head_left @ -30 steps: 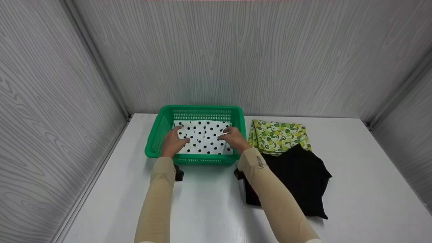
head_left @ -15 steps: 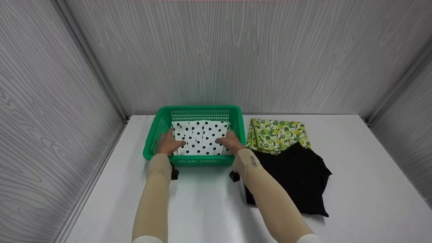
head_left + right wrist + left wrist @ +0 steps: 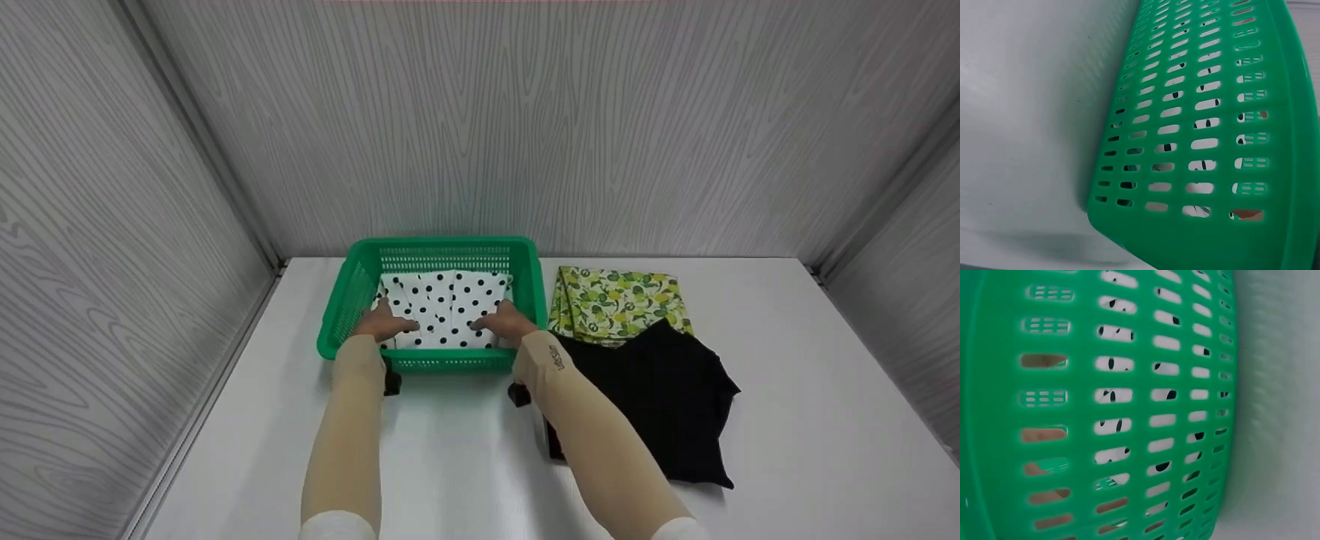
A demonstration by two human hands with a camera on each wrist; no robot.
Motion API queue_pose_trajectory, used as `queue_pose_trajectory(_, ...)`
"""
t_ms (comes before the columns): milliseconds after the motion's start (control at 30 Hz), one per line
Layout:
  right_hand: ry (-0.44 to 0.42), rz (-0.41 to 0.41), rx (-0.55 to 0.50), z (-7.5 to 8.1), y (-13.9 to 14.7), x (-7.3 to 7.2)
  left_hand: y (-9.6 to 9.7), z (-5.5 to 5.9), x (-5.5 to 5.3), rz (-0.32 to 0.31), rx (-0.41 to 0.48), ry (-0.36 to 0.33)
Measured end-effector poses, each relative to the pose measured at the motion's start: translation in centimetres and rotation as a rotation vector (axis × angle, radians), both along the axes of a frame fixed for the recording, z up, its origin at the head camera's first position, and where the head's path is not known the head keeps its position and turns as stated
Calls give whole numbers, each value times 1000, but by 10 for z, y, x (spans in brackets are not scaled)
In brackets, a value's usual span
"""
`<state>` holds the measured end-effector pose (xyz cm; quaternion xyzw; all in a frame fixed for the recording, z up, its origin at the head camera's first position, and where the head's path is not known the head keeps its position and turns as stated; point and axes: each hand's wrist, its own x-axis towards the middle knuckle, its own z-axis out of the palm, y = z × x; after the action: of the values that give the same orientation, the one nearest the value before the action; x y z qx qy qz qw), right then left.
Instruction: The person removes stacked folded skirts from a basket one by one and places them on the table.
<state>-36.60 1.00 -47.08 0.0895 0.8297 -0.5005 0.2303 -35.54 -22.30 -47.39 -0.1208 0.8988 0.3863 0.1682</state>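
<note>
On the left, our left hand (image 3: 384, 324) rests flat on the spotted cloth (image 3: 444, 311), with its fingers straight and loose. The cloth is white with black dots. It lies folded inside the green basket (image 3: 341, 304), which sits at the back of the white desk (image 3: 787, 390). Through the holes in the basket wall (image 3: 1145, 410) we can see bits of the dots from the left wrist view. The right wrist view shows the same basket wall (image 3: 1196, 129) from the other side.

Next comes our right hand (image 3: 504, 324). It lies flat on the cloth too, fingers loose, gripping nothing.

We think the cloth is soft and light. It bends and flops, so it will not break. It may come unfolded if we grab one corner. It is best to hold it by both side edges, or slide our hands under the whole fold.

To the right of the basket lies a yellow and green leafy cloth (image 3: 619, 304), just beside it. A black cloth (image 3: 660, 390) lies in front of that one and covers part of it.

A second ago our hands were higher up and farther back on the spotted cloth. Now they have come down and closer to us, near the front wall, and the cloth sits lower and flatter in the basket.
</note>
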Motion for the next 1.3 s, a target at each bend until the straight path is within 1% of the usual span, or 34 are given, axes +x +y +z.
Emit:
queue_pose_trajectory(100, -14, -3, 13, 0, 1, -1, 1, 0, 0, 9, 44, -26)
queue_pose_trajectory(233, -28, 19, 46, 0, 5, -2, 2, -2, -2, 19, 122, -55)
queue_pose_trajectory(300, -30, 26, 34, -1, 5, -3, 0, -4, -3, 20, 152, -63)
queue_pose_trajectory(333, -25, 29, 13, -2, 5, -3, -2, -4, -3, 13, 149, -62)
queue_pose_trajectory(467, -4, 8, -122, -4, 2, -1, -7, -4, -5, -4, 127, -27)
queue_pose_trajectory(567, 24, 1, -204, -4, -1, 1, -8, -4, -6, 0, 126, -1)
queue_pose_trajectory(633, 34, -4, -232, -4, -3, 2, -7, -4, -6, 38, 170, 3)
queue_pose_trajectory(733, 34, -5, -270, -4, -4, 3, -2, -6, -5, 120, 236, 17)
queue_pose_trajectory(800, 31, 3, -300, -5, -4, 2, 0, -7, -5, 160, 259, 28)
queue_pose_trajectory(833, 31, 11, -315, -5, -5, 1, 1, -8, -5, 167, 258, 35)
queue_pose_trajectory(933, 28, 30, -348, -5, -4, 1, 1, -7, -3, 135, 219, 76)
queue_pose_trajectory(1000, 24, 39, -353, -4, -3, 0, 1, -6, -1, 121, 211, 107)
queue_pose_trajectory(1067, 35, 38, -348, -1, 0, 0, 1, -2, 1, 114, 223, 141)
queue_pose_trajectory(1167, 73, 47, -322, 3, 8, 0, 2, 3, 3, 129, 277, 169)
queue_pose_trajectory(1300, 117, 59, -309, 11, 20, 1, 4, 10, 5, 128, 326, 216)
